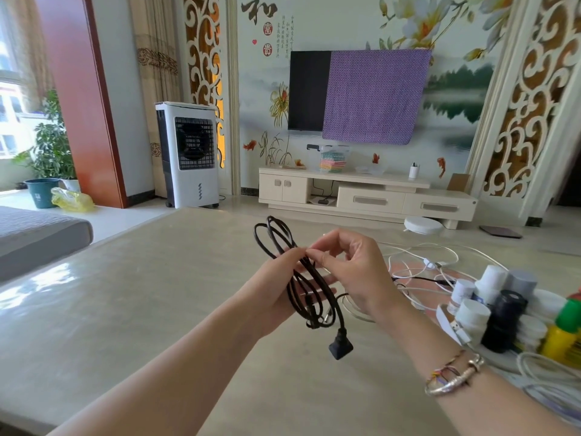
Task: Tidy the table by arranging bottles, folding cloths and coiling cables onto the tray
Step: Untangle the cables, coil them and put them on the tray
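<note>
While my left hand (276, 287) grips the looped black cable (301, 278) above the tabletop (125, 294), fingers curled round the bundle, my right hand (352, 272) pinches a strand at the top of the coil. The cable's plug (340, 347) hangs just below my fingers. To the right of my right hand lie white cables (418, 262) and a cluster of bottles (500, 306).

Sunlit living room: floral mural wall (345, 33), half-covered TV (308, 89), cream TV cabinet (371, 199), white air cooler (188, 152).
</note>
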`<state>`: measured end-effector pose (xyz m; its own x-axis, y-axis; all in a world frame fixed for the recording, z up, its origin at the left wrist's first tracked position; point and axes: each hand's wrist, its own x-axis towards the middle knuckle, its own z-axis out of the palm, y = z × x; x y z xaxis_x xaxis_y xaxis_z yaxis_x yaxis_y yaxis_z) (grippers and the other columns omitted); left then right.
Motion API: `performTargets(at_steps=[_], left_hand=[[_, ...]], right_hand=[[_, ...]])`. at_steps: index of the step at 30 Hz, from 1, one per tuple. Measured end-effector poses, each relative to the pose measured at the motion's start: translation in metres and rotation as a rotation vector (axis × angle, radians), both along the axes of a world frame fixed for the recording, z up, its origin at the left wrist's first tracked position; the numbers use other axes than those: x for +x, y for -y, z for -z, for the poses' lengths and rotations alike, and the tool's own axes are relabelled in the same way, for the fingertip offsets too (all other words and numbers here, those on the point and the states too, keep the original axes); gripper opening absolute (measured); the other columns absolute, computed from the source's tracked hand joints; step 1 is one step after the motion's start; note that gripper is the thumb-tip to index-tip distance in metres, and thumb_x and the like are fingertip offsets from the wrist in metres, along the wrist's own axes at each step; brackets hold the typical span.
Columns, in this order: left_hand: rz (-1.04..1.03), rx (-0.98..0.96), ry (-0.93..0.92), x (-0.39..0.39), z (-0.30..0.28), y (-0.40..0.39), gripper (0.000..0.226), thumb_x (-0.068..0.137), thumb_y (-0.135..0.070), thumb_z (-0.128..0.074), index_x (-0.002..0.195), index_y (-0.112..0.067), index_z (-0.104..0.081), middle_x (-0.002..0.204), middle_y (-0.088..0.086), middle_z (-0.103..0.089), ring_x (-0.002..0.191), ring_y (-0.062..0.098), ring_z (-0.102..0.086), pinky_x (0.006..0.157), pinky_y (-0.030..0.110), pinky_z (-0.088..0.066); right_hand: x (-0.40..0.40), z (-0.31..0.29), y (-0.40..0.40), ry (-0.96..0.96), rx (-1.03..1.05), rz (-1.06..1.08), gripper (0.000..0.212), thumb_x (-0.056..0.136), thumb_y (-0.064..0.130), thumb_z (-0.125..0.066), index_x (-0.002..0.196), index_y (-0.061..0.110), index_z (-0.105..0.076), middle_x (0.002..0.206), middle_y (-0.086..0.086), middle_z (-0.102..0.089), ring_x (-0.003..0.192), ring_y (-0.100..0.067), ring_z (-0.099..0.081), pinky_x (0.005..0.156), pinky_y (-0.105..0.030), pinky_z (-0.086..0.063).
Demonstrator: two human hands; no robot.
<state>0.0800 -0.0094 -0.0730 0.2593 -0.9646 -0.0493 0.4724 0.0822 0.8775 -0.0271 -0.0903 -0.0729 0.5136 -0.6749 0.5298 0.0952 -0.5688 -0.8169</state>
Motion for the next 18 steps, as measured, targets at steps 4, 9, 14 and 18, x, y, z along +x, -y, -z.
performTargets(at_steps=[4,9,14,18], left_hand=[[0.031,-0.001,0.053,-0.003,-0.002,-0.001,0.023,0.102,-0.018,-0.042,0.108,-0.005,-0.06,0.077,0.009,-0.066,0.068,0.022,-0.069,0.066,0.035,-0.058],[0.014,-0.01,0.022,0.001,0.0,0.002,0.009,0.102,-0.018,-0.044,0.099,-0.01,-0.048,0.058,0.004,-0.051,0.048,0.016,-0.054,0.06,0.033,-0.056],[-0.029,-0.047,0.133,0.001,0.0,0.006,0.019,0.099,-0.018,-0.049,0.08,-0.016,-0.052,0.054,-0.006,-0.034,0.045,0.006,-0.03,0.054,0.02,-0.033],[-0.059,-0.07,0.198,0.002,-0.001,0.005,0.014,0.095,-0.011,-0.056,0.081,-0.014,-0.058,0.056,-0.006,-0.035,0.049,0.006,-0.03,0.059,0.022,-0.029]], right_hand=[[0.0,-0.002,0.002,0.044,0.059,-0.009,0.011,0.081,0.006,-0.074,0.075,0.01,-0.066,0.067,-0.001,-0.063,0.055,-0.011,-0.058,0.052,-0.023,-0.051],[-0.006,-0.003,0.005,0.06,0.314,-0.193,0.012,0.086,0.006,-0.066,0.078,0.01,-0.058,0.059,0.008,-0.058,0.054,-0.006,-0.049,0.054,-0.016,-0.041],[-0.011,-0.006,0.01,0.109,0.633,-0.487,0.011,0.082,0.008,-0.059,0.078,0.014,-0.051,0.069,0.0,-0.054,0.052,-0.009,-0.035,0.062,-0.025,-0.027],[-0.016,-0.006,0.017,0.214,0.758,-0.558,0.015,0.079,0.004,-0.059,0.08,0.017,-0.051,0.069,-0.001,-0.051,0.052,-0.01,-0.031,0.064,-0.027,-0.025]])
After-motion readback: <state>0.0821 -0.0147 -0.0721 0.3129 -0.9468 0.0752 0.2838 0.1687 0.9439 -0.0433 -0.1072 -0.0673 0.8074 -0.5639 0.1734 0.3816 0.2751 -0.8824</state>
